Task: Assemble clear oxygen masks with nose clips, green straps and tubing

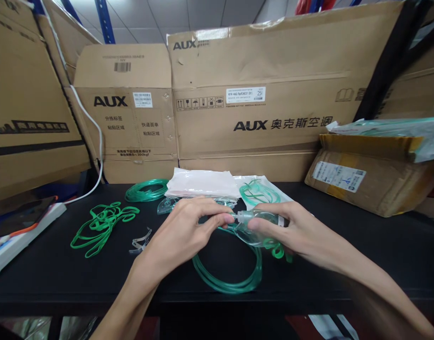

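Observation:
My right hand [276, 219] is closed around a clear plastic oxygen mask [250, 236], from which a green elastic strap [276, 250] hangs. Pinched between the thumb and fingers of my left hand [202, 219] is the end of a green tube, touching the mask's pale connector [243, 216]; whether it is pushed in I cannot tell. The coiled green tubing [234, 285] lies below my hands on the black table. Behind my left hand, another clear mask [167, 204] is partly hidden.
Green straps [103, 224] and a clear plastic clip [140, 242] lie at the left, near a second tubing coil [146, 190]. Behind are a white packet [202, 183] and a bag with green tubing [261, 191]. An open carton [337, 177] stands right; large boxes [273, 108] form the back.

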A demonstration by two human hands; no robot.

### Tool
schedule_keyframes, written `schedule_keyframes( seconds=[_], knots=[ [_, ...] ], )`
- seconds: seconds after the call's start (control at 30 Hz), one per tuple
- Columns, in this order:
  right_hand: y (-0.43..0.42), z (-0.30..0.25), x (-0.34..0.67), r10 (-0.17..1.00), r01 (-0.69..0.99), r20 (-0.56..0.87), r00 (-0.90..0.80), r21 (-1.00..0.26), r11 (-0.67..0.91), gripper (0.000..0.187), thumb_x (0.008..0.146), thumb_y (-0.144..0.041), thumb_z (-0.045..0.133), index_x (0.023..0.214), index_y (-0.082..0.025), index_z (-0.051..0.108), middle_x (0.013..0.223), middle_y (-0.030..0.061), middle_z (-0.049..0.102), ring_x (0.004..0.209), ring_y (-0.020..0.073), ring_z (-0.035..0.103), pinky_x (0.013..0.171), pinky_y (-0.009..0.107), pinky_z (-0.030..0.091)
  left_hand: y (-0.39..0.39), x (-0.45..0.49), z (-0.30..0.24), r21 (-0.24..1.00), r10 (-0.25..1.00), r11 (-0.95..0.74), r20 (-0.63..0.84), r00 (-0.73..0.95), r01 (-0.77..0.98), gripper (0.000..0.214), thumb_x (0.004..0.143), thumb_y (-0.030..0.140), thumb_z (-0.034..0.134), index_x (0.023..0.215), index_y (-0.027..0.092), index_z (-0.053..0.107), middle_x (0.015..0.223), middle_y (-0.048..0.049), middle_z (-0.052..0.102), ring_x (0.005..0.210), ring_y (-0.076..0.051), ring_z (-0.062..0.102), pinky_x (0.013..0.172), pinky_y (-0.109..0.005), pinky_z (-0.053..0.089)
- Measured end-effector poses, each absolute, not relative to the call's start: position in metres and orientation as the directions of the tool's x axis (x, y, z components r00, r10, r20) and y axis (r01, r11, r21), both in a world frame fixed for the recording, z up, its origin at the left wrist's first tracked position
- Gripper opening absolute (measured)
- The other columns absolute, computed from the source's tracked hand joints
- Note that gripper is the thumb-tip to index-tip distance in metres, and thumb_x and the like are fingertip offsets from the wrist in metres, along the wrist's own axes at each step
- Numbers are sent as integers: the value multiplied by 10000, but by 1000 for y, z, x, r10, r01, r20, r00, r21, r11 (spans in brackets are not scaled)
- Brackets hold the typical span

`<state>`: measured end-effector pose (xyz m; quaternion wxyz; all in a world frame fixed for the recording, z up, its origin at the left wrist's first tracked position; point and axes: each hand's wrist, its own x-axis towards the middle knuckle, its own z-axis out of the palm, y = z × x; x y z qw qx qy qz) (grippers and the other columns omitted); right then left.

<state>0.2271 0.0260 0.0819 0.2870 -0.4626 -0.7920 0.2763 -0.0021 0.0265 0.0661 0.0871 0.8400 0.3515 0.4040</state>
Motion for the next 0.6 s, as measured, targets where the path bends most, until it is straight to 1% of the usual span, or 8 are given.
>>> schedule_keyframes(
  seconds=[0.17, 0.27, 0.37, 0.47, 0.6],
  knots=[
    [28, 77, 227, 915, 539, 126, -384, -773, 333, 426, 872, -627, 636, 840, -206, 691, 586, -60, 442, 427, 87, 396, 391, 211, 316, 27, -2, 65, 416, 633, -759, 649, 422, 500, 131, 968, 193, 666, 946, 207, 794, 820, 21, 748, 764, -151, 642, 749, -243, 448],
    [28, 75, 224, 920, 512, 106, -376, -804, 302, 501, 862, -694, 604, 809, -204, 690, 558, -65, 396, 437, 94, 380, 394, 212, 327, 28, -2, 65, 411, 629, -760, 659, 412, 504, 131, 969, 186, 665, 954, 205, 794, 851, 18, 760, 787, -148, 658, 760, -242, 448],
    [29, 73, 221, 921, 477, 101, -377, -831, 286, 540, 870, -733, 557, 828, -215, 703, 562, -64, 367, 459, 103, 360, 400, 218, 327, 29, -2, 65, 398, 627, -757, 664, 407, 518, 134, 972, 186, 662, 961, 204, 795, 863, 16, 764, 796, -143, 664, 762, -239, 446],
    [31, 71, 222, 920, 479, 105, -378, -828, 291, 514, 878, -719, 560, 821, -228, 699, 578, -60, 376, 469, 106, 361, 404, 222, 303, 28, -3, 66, 391, 637, -748, 650, 415, 536, 139, 977, 189, 655, 973, 203, 793, 876, 19, 762, 820, -147, 664, 779, -244, 441],
    [32, 71, 226, 926, 555, 107, -363, -773, 307, 416, 878, -644, 620, 815, -239, 693, 596, -52, 447, 462, 107, 385, 400, 227, 281, 24, -5, 70, 423, 689, -706, 594, 415, 568, 141, 980, 233, 659, 1027, 225, 791, 921, 27, 764, 892, -161, 671, 824, -253, 436]
  ],
)
